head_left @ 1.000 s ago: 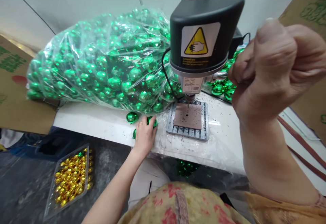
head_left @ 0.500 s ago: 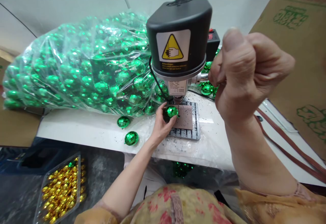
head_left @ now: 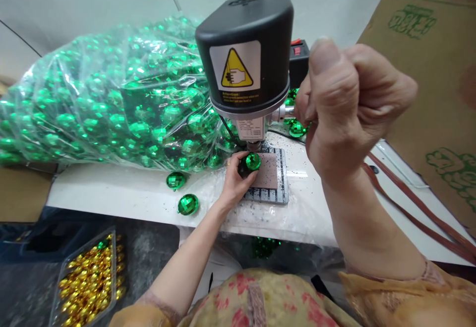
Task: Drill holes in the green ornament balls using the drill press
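My left hand [head_left: 236, 178] is closed around a shiny green faceted bauble [head_left: 253, 161], fingers behind it and thumb in front. It holds the bauble over the brown board [head_left: 267, 173] on the slotted metal base [head_left: 282, 195], just below the chuck of a small black drill press [head_left: 243, 54]. Any bit at the bauble's top is too small to make out. Raised on the right, my right hand [head_left: 345, 103] is wrapped round the press's feed lever [head_left: 286, 112], whose grip is hidden inside the fist. Two loose green baubles [head_left: 188, 204] lie left of my left hand.
A big clear bag [head_left: 111, 103] of green baubles fills the back left of the white table [head_left: 122, 198]. Dark shavings surround the base. A cardboard box [head_left: 427, 69] and brown straps [head_left: 409, 203] are at right. Below left stands a clear tub [head_left: 113, 267] of gold baubles.
The view has shifted slightly, so the press appears further left. My left hand has brought the bauble a little rightward, more directly beneath the chuck. My right hand keeps its grip on the lever.
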The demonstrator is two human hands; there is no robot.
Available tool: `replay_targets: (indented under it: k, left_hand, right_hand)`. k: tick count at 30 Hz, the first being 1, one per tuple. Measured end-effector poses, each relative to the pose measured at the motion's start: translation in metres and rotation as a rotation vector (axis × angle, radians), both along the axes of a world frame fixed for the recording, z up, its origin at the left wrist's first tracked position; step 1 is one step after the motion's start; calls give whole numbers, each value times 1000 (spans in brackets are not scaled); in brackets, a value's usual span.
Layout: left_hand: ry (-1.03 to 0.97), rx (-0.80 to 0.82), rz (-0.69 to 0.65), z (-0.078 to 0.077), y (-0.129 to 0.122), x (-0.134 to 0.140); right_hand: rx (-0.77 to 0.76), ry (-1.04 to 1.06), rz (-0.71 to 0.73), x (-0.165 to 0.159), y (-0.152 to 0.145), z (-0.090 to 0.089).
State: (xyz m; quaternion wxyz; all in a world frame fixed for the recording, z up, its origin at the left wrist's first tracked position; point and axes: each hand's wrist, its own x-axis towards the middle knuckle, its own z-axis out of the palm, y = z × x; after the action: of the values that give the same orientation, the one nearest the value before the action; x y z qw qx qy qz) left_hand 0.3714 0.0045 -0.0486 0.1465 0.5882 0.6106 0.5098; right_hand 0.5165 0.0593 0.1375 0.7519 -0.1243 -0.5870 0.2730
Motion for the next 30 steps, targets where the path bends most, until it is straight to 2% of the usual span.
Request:
replay_targets:
  k: [4,10,16,19,23,30]
  left_hand:
    - [-92,-10,-66,2,-2,10]
    - [-261,-40,-7,-2,-2,14]
    - [-245,-48,-25,-7,-4,16]
    - [-248,-46,-15,-6,-5,16]
    - [-253,-40,-25,-5,-4,16]
    - [-245,-10,-25,-1,-3,17]
  right_hand:
    - [-3,-9,-16,0,0,0]
    - [-24,-28,-23,1,2,1]
    - [56,6,55,-4,16,12]
    - [29,-22,37,-3,15,13]
    - [-19,-51,-50,1,2,1]
    - [195,-24,-123,0,0,-29]
